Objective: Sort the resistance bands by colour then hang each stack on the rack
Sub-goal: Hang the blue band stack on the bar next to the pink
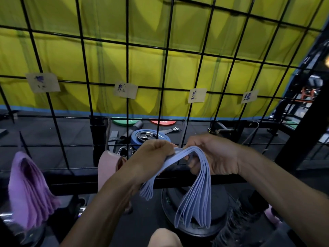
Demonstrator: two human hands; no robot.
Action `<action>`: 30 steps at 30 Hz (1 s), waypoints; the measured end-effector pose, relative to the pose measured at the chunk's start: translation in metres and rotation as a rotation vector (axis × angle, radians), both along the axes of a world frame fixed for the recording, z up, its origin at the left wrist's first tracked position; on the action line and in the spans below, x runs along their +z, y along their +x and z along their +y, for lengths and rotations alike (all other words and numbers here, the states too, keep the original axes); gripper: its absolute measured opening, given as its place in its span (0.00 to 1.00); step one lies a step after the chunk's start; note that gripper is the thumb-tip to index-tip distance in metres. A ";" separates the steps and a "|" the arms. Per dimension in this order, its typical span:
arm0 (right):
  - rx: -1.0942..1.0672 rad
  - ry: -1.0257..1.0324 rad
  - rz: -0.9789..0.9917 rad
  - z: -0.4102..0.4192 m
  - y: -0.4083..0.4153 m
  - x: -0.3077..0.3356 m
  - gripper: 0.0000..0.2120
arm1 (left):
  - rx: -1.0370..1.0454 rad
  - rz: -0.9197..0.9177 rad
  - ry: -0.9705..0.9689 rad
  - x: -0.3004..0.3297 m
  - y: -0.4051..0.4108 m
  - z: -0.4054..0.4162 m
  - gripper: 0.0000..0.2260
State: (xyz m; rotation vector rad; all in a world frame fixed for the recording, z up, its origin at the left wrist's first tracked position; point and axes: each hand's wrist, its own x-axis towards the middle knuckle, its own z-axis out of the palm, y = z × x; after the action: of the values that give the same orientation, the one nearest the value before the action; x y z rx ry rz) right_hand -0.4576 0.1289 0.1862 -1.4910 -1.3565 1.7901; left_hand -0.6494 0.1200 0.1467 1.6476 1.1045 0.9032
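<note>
I'm facing a black wire rack point(127, 68) backed by a yellow curtain point(187, 32). My left grip point(151, 157) and right grip point(213, 155) are both clutching the blue bands point(195, 193), drooping between them.

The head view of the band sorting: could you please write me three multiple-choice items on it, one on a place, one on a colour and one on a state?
1. Where does the purple stack hang?
A. far left of the wire rack
B. far right of the rack
C. on the floor behind the rack

2. What colour are the bands in the hands?
A. green
B. light blue
C. red

3. How are those bands held?
A. they lie loose on the floor
B. one hand pinches them
C. both hands grip them

Answers:
1. A, the purple stack hangs at the left edge, under the leftmost paper label.
2. B, the loops are pale blue.
3. C, the left hand and right hand both curl round the bundle.
</note>
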 end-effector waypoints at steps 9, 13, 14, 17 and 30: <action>0.005 0.015 0.034 -0.004 0.000 -0.001 0.17 | -0.044 0.083 0.069 0.002 0.007 -0.007 0.31; 0.027 0.025 0.045 -0.006 0.003 -0.003 0.14 | -0.026 0.113 0.126 -0.006 0.007 -0.008 0.27; 0.041 0.039 0.061 -0.008 0.004 -0.004 0.12 | -0.013 0.111 0.130 -0.007 0.006 -0.008 0.25; 0.088 0.110 0.116 -0.014 0.017 -0.012 0.21 | 0.015 0.121 0.129 -0.011 0.005 -0.006 0.25; 0.119 0.451 0.145 -0.012 0.031 -0.021 0.20 | -0.068 -0.084 0.080 -0.015 0.003 0.003 0.18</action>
State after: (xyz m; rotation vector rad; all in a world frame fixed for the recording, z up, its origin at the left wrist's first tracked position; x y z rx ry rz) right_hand -0.4268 0.1173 0.1654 -1.0415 -1.6633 1.4909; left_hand -0.6462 0.1228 0.1318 1.6865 0.9604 0.9739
